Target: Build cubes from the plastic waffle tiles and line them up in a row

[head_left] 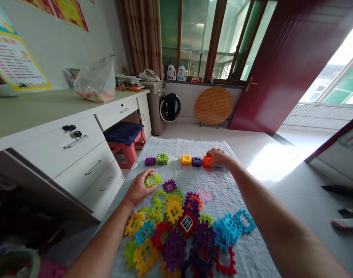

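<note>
My left hand (141, 187) is closed around a light green window-pattern building block (152, 180) at the left side of the cloth-covered table. Farther out, my right hand (219, 157) has its fingers on an orange building block (207, 161) in the back row; a blue piece beneath the hand is mostly hidden. In that row also lie a dark purple block (196, 161), a yellow-orange block (186, 160), a green block (162, 158) and a purple block (150, 161). Nearer to me spreads a loose pile of many-coloured notched blocks, with a red one (187, 222) in its middle.
A light quilted cloth (217, 185) covers the table. To the left runs a white desk with drawers (86, 166), with a plastic bag (97, 79) on top. A stool (125, 135) stands beside it. Behind are a washing machine (156, 104), a round wooden tabletop (213, 105) and a red door (269, 65).
</note>
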`<state>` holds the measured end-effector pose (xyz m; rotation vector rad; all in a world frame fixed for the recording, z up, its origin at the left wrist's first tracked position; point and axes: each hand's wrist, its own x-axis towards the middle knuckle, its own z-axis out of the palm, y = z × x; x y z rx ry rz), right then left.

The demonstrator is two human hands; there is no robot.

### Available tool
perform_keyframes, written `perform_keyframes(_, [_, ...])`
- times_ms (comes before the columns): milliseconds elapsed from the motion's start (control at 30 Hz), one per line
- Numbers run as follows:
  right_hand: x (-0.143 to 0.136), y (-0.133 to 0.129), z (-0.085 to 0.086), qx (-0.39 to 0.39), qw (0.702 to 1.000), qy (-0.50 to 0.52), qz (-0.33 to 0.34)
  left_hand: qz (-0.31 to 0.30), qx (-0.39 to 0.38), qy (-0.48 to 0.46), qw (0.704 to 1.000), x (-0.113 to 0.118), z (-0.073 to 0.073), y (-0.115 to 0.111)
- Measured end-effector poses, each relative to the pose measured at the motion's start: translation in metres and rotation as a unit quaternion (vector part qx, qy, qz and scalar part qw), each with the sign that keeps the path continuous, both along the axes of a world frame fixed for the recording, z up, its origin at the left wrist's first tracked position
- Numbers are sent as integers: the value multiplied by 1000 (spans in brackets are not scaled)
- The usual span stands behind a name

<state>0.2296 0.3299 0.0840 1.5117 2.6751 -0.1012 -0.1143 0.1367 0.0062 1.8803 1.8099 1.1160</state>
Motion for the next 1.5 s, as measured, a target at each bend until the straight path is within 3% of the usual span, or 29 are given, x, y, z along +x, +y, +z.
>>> perform_keyframes(233, [-4,-2,-9,-5,1000,-19,-3,36,54,4,998,1,2,-1])
perform_keyframes(400, [-17,-12,3,14,1000,3,-5,17,69,-9,997,12,11,-5])
perform_keyframes(467, [-35,-25,9,24,998,54,35,5,59,-13,998,17,15,-7])
perform_keyframes(633, [-102,-76,9,-48,957,151,243,-21,27,-67,997,27,22,-12])
perform_keyframes(733, [-134,-99,1,-53,942,171,285,-39,14,-109,993,29,24,-15])
perform_keyframes(967, [-156,-109,-11,-63,945,146,286,-66,3,-127,990,29,26,-15])
perform_keyframes(1300, [-155,-109,-27,-34,955,169,243,-74,-3,-101,992,29,14,-9])
perform_keyframes(1500, [-147,-99,-24,-46,965,150,212,-72,-17,-128,989,20,4,-5])
